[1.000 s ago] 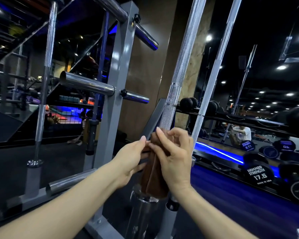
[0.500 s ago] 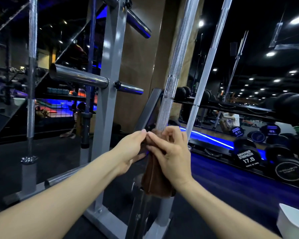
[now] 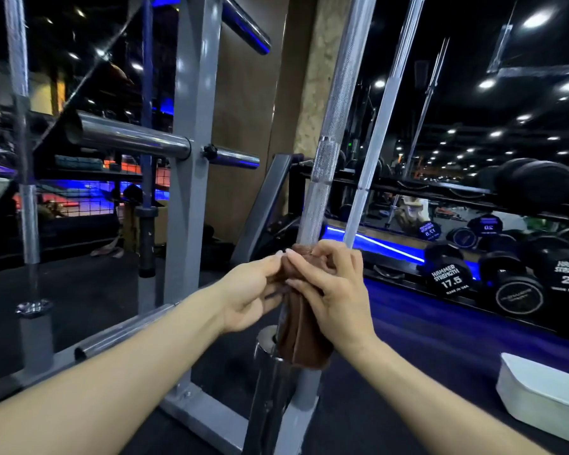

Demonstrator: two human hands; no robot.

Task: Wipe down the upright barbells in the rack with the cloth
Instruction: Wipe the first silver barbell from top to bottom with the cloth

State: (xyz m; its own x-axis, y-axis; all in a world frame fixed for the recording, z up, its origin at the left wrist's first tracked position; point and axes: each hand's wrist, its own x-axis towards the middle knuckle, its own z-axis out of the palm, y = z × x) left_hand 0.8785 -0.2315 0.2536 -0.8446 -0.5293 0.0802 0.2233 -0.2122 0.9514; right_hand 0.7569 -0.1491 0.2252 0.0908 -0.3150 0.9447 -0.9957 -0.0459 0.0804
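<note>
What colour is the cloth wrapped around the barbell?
Brown. The cloth shows best in the head view, hanging below both hands.

barbell (image 3: 329, 152) top cut off by upper edge, shaft hidden under cloth (image 3: 301, 336), far dumbbells (image 3: 539, 182) blurred

One view only, head cam, wide-angle, worn by the person and facing fwd and slightly down along both forearms, so the hands, left (image 3: 248, 290) and right (image 3: 334, 290), sit near centre-frame, close to the lens, w/ the brown cloth (image 3: 301, 330) between them. Lens is near enough that the closest upright barbell (image 3: 334, 126) runs from the cloth up out of the top edge, bowed by the wide-angle, w/ the grey rack post (image 3: 191, 159) just left of it. Farther back on the right, well apart from the cam, the dumbbell rack (image 3: 450, 280) fills the edge; no 2nd view to share anything with.
</note>
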